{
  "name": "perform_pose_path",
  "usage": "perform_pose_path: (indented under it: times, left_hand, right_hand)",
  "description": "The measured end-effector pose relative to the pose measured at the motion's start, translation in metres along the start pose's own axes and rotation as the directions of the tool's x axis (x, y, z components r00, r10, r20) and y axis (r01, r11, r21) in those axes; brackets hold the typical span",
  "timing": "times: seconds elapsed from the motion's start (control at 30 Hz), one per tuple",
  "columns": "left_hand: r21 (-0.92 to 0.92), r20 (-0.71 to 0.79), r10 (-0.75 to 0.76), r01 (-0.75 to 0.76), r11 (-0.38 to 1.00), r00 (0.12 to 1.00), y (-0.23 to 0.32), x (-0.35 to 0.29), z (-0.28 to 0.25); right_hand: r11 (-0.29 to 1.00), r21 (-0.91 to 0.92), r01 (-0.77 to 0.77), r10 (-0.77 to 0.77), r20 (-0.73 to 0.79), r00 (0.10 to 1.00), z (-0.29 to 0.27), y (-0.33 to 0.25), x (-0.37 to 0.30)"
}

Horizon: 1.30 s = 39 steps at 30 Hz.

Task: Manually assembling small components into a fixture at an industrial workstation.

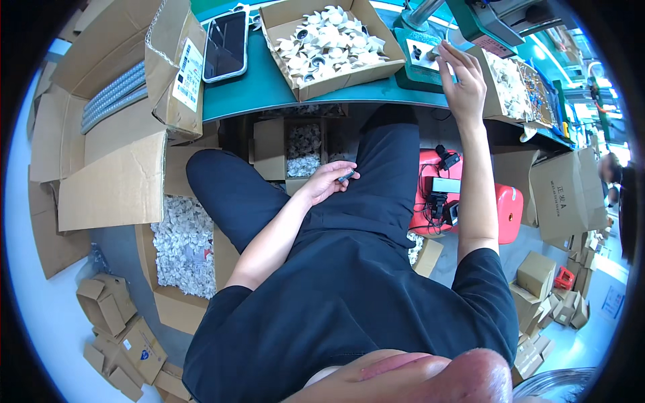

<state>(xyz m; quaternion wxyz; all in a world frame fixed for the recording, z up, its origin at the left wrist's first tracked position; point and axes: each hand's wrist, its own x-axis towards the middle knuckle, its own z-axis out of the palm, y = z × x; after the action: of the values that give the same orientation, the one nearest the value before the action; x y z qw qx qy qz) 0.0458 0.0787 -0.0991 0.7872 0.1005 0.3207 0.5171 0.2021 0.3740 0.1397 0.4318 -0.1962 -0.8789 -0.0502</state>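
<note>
My left hand (330,181) rests over my lap with its fingers curled round a small dark part (346,176), whose kind I cannot make out. My right hand (465,82) reaches up to a green press base (411,79) at the table's right side. Its thumb and fingertips come together beside a light plate (418,50) with small dark pieces on it. Whatever they pinch is too small to name. Left of the base, a shallow cardboard box (349,82) holds many white bladed parts, like small fan wheels (329,43), some showing dark round centres.
A phone (226,46) lies left of the shallow box. Beside it stands an open carton (111,185) with grey rods. Another box of white parts (507,80) sits right of my right hand. Below are a red stool (508,211) with cabled devices and a carton of white pieces (181,248).
</note>
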Motion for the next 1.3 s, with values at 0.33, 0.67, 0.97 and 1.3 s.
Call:
perform_pose_path:
  times: [0.33, 0.67, 0.97, 1.3]
  left_hand:
    - [0.004, 0.005, -0.009, 0.009, 1.000, 1.000, -0.001, 0.005, -0.002]
    - [-0.030, -0.102, 0.036, -0.040, 0.999, 0.994, -0.003, -0.001, -0.014]
    - [-0.100, -0.148, 0.097, -0.112, 0.989, 0.984, -0.003, -0.003, -0.013]
    - [-0.288, -0.098, 0.190, -0.211, 0.934, 0.977, -0.006, -0.007, -0.013]
  right_hand:
    - [0.593, 0.287, -0.752, 0.704, 0.267, 0.658, 0.029, 0.112, -0.013]
    - [0.573, 0.561, -0.597, 0.547, 0.282, 0.789, 0.024, 0.057, -0.014]
    - [0.814, 0.423, -0.399, 0.476, -0.091, 0.875, 0.024, -0.004, -0.024]
    - [0.954, 0.300, 0.026, 0.011, -0.123, 0.992, 0.033, -0.107, 0.027]
